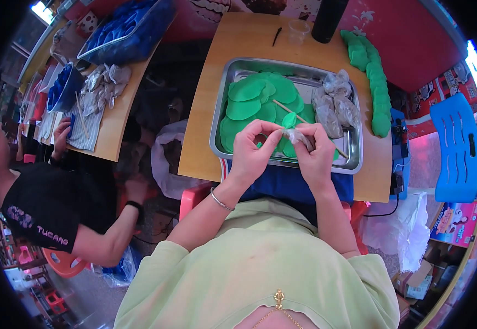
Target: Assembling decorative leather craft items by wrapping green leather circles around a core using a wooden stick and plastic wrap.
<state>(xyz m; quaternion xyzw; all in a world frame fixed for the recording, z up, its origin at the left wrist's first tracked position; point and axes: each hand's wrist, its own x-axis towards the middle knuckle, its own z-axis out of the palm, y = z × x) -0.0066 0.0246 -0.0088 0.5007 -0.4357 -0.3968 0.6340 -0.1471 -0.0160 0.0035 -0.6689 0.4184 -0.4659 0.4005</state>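
Fingers of my left hand (252, 151) and right hand (316, 156) clamp a green piece (289, 120) and a small plastic bag (298, 137) above a metal tray (216, 129); from afar, I judge I am fitting the two together, which next calls for a steady pinch. The tray holds green discs (246, 90) and filled bags (329, 113).

Tabletop (200, 137), far end: a black cylinder (330, 22) stands upright, a clear cup (299, 33) just beside it, a thin dark rod (277, 37) lying left of the cup.
Right side: a blue slotted chair back (458, 189); white plastic sheeting (414, 233) near it.
Left side: a person in a black top (46, 200), near an orange stool (66, 266).
Second tabletop (113, 129): striped cloth (87, 137), round blue tub (60, 104).
Between tabletops: a white sack (164, 175).
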